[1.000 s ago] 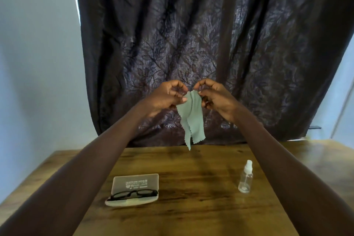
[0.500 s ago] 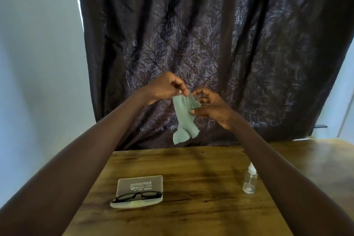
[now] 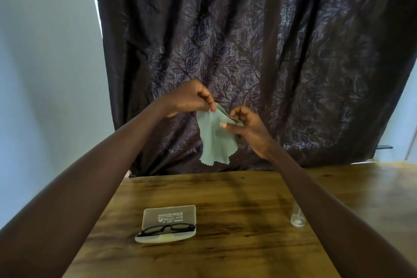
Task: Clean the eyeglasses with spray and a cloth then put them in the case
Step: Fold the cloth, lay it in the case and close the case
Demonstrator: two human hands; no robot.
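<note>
A green cloth (image 3: 214,140) is held above the worktop (image 3: 248,198), pinched at its top by left grip (image 3: 187,99) and right grip (image 3: 248,130).

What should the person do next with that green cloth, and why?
Probably leave the cloth in the right hand and lower the left hand to lift the eyeglasses off the open case. Both hands pinch the cloth in the air, while the eyeglasses lie untouched nearer the left arm.
</note>
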